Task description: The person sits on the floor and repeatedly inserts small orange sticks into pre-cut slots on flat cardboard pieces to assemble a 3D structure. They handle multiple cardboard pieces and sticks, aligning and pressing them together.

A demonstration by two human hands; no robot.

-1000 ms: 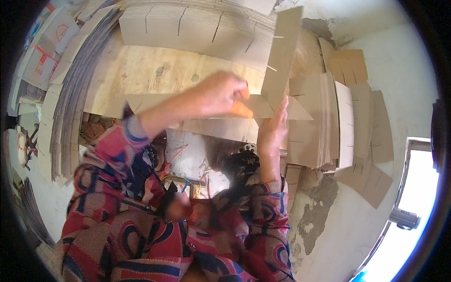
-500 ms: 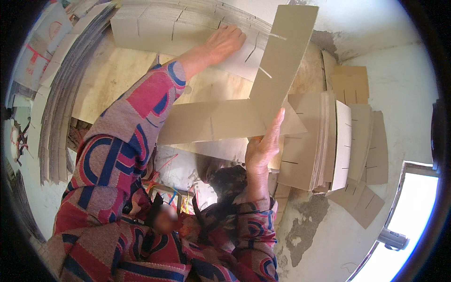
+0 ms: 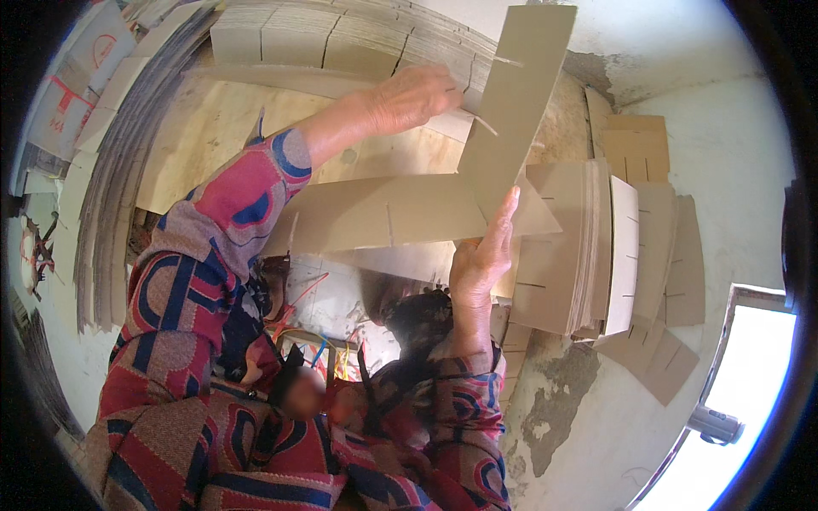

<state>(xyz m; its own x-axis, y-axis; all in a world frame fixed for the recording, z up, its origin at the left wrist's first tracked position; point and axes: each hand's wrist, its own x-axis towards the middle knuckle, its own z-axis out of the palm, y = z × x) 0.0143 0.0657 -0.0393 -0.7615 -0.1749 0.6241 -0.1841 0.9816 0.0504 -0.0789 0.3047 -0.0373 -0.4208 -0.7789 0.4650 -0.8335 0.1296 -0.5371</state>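
My left hand (image 3: 417,98) is closed at the front of a stack of slotted cardboard strips (image 3: 294,41) at the back. Its fingers pinch the upper edge of one strip (image 3: 450,124), which tips away from the stack; my wrist covers part of it. My right hand (image 3: 481,264) grips two more slotted strips where they overlap, fingers straight along the cardboard and thumb mostly hidden behind. One of these, the upright strip (image 3: 520,94), leans up and to the right. The other, a level strip (image 3: 366,213), stretches left towards my left sleeve.
A pale wooden board (image 3: 221,136) lies beneath the strips. Stacked slotted cardboard (image 3: 554,247) stands at the right beside the wall, with loose pieces (image 3: 656,358) behind. Tall cardboard layers (image 3: 115,187) line the left side. Coloured wires (image 3: 328,353) show below, near my body.
My left hand has moved slightly right and nearer to me, drawing the front strip away from the back stack. The two strips in my right hand have shifted slightly upward.
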